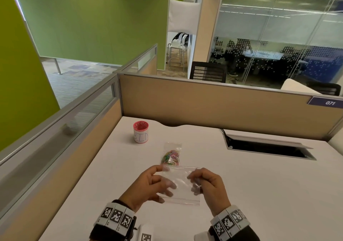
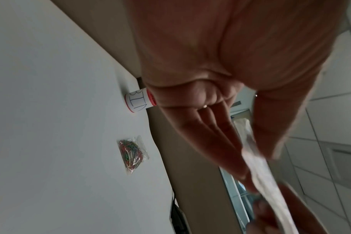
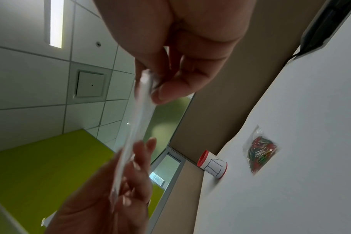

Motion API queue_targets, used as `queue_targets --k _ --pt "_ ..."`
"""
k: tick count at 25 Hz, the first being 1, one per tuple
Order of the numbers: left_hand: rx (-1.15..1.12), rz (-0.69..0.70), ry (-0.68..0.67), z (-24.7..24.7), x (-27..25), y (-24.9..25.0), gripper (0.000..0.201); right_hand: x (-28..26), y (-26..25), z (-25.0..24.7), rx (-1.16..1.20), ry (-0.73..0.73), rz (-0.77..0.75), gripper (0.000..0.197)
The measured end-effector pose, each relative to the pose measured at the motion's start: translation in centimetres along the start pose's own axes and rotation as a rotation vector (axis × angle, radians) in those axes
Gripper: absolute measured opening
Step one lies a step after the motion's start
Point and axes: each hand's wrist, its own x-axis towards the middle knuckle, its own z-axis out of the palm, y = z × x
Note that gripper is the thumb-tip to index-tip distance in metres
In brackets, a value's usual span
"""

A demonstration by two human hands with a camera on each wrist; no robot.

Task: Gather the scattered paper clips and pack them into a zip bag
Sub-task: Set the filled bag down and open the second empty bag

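Currently, two zip bags are counted. One clear, empty-looking zip bag (image 1: 181, 184) is held up above the white desk (image 1: 250, 194), near its front edge, pinched at both top corners. The left hand (image 1: 148, 186) is seen with thumb and fingers curled on the bag's left corner; the right hand (image 1: 207, 184) is pinched on the right corner. A second bag of paper clips (image 1: 171, 157), mixed colours, is laid flat on the desk just beyond the held one; loose clips are not seen. One red-rimmed cup (image 1: 141, 132) labelled "BIN" is stood at the far left, near the partition wall (image 1: 204, 103). One open cable hatch (image 1: 267, 148) is set into the far right. Bare desk is left on both sides of the hands.
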Motion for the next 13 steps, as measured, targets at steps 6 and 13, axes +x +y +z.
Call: queue_targets --k 6,13 --pt "0.125 0.067 0.238 1.1 0.9 -0.9 0.008 -0.5 -0.1 -0.6 0.133 -0.131 0.183 0.034" --pt "0.129 0.081 0.258 -1.3 1.5 -0.5 0.022 0.8 -0.2 1.5 0.109 -0.100 0.169 0.017"
